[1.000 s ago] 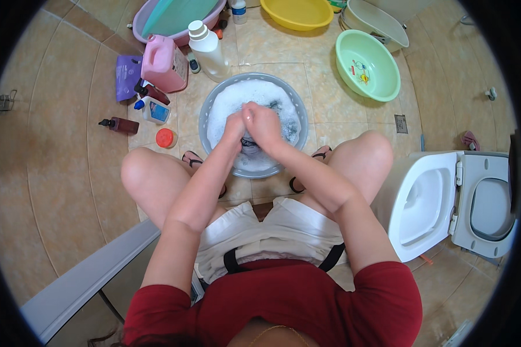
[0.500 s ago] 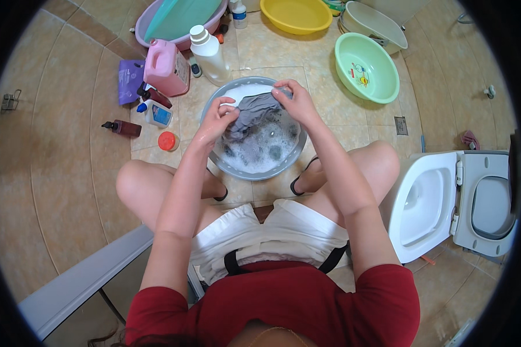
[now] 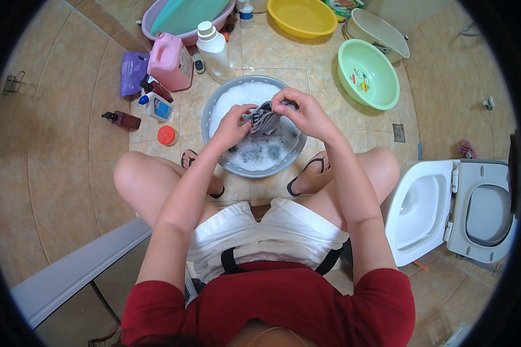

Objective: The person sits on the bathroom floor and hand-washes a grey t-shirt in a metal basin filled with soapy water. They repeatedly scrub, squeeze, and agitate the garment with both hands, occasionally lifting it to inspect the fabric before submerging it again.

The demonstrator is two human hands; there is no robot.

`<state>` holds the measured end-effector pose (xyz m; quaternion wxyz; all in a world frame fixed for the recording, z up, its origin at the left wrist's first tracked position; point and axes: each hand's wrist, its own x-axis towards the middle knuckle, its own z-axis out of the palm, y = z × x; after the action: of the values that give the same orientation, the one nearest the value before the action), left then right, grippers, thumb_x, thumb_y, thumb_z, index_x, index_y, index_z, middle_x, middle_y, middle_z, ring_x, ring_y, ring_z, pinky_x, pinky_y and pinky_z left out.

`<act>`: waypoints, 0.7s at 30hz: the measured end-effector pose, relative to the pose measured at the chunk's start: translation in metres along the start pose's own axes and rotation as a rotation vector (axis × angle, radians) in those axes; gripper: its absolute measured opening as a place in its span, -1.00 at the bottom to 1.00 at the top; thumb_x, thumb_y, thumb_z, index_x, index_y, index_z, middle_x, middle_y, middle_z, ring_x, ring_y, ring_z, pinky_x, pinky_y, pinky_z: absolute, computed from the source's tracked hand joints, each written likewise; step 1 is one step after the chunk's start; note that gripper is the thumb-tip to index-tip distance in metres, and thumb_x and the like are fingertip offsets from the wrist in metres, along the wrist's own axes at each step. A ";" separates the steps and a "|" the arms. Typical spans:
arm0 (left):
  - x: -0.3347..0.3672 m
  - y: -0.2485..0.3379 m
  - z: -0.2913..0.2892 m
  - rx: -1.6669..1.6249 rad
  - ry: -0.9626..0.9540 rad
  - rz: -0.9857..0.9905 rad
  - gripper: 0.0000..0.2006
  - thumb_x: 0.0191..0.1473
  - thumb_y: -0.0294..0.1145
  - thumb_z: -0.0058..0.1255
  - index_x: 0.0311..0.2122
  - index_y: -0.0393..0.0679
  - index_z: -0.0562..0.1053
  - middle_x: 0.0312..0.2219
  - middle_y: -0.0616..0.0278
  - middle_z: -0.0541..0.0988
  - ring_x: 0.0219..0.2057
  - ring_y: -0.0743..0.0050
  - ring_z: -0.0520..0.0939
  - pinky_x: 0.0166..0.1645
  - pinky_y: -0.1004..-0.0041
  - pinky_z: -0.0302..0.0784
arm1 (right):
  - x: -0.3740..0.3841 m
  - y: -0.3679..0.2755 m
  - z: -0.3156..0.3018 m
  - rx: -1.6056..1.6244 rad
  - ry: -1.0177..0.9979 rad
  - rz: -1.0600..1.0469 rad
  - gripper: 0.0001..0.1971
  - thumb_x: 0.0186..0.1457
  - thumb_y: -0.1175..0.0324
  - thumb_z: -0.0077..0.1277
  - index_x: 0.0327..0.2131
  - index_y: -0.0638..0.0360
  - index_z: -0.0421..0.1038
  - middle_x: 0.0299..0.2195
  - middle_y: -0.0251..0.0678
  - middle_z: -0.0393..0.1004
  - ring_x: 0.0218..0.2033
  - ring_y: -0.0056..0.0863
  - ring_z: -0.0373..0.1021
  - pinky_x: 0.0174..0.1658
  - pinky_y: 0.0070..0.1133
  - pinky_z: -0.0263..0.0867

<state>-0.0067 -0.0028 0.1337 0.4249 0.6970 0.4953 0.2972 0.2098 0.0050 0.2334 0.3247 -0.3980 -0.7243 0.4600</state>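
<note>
A bunched grey cloth point(image 3: 264, 122) with some darker patterned parts is held over the grey basin point(image 3: 212, 157), which contains soapy water and thick white foam point(image 3: 241, 99). My left hand point(image 3: 234, 125) grips the cloth's left side, its fingers curled against it. On the other side my right hand point(image 3: 300, 111) pinches the cloth's upper right part between thumb and fingers. The fabric hangs gathered in folds between both hands, close above the suds. Its lower part meets the foam, and I cannot tell how much is under water.
Beyond the basin stand a white bottle point(image 3: 213, 53) and a pink jug point(image 3: 170, 62). A red-lidded jar point(image 3: 167, 135) and smaller bottles are at the left. A green basin point(image 3: 369, 75) and a yellow basin point(image 3: 303, 17) lie farther off. The toilet point(image 3: 414, 211) is at my right.
The cloth, earlier spread between my hands, is now bunched up. Both hands have shifted slightly right, with my left hand closer to my right. My view has moved a little.
</note>
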 end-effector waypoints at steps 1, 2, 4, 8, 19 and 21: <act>0.000 0.002 0.003 -0.007 -0.019 -0.020 -0.60 -0.11 -0.50 0.05 -0.07 -0.15 0.36 -0.28 0.12 0.48 -0.30 0.37 0.51 -0.20 0.46 0.43 | -0.001 0.000 0.001 0.068 -0.022 -0.023 -0.95 0.04 0.50 -0.06 -0.40 0.25 0.35 -0.36 -0.38 0.38 -0.30 -0.62 0.28 -0.19 -0.63 0.22; -0.001 0.005 0.005 -0.013 -0.038 -0.040 -0.60 -0.12 -0.49 0.07 -0.08 -0.15 0.37 -0.26 0.11 0.47 -0.27 0.35 0.50 -0.17 0.45 0.43 | -0.001 0.003 0.001 0.141 -0.045 0.025 -0.95 0.07 0.48 -0.08 -0.38 0.24 0.33 -0.28 -0.38 0.37 -0.23 -0.64 0.25 -0.11 -0.64 0.19; -0.002 0.018 0.005 -0.049 -0.079 -0.136 -0.63 -0.14 -0.49 0.09 -0.13 -0.18 0.39 -0.26 0.12 0.49 -0.28 0.29 0.51 -0.16 0.41 0.42 | 0.002 0.010 -0.001 0.212 -0.047 0.055 -0.93 0.10 0.44 -0.08 -0.36 0.22 0.32 -0.26 -0.38 0.36 -0.21 -0.64 0.25 -0.08 -0.64 0.18; 0.006 -0.007 0.001 -0.073 -0.045 -0.108 -0.71 -0.10 -0.50 0.05 -0.18 -0.22 0.40 -0.39 0.19 0.52 -0.35 0.37 0.53 -0.21 0.46 0.43 | 0.001 0.011 -0.003 0.384 -0.004 0.177 -0.88 0.13 0.36 -0.10 -0.32 0.18 0.30 -0.28 -0.43 0.35 -0.23 -0.68 0.25 -0.11 -0.66 0.22; 0.004 0.022 -0.052 -0.366 0.122 -0.177 -0.83 0.06 -0.38 -0.05 -0.28 -0.24 0.43 -0.51 0.43 0.46 -0.47 0.77 0.39 -0.38 0.69 0.28 | -0.005 0.049 -0.029 -0.052 0.152 0.272 -0.90 0.07 0.42 -0.06 -0.37 0.26 0.36 -0.49 -0.45 0.41 -0.44 -0.68 0.32 -0.38 -0.68 0.29; 0.004 0.021 -0.060 -0.285 0.201 -0.167 -0.82 0.02 -0.40 -0.01 -0.33 -0.30 0.46 -0.53 0.39 0.49 -0.48 0.76 0.41 -0.39 0.69 0.30 | -0.006 0.055 -0.035 -0.002 0.226 0.271 -0.91 0.09 0.44 -0.10 -0.37 0.27 0.34 -0.46 -0.40 0.42 -0.42 -0.65 0.34 -0.36 -0.67 0.33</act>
<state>-0.0463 0.0160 0.1806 0.4907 0.5532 0.5442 0.3962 0.2574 0.0283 0.1948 0.3388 -0.5413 -0.6234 0.4513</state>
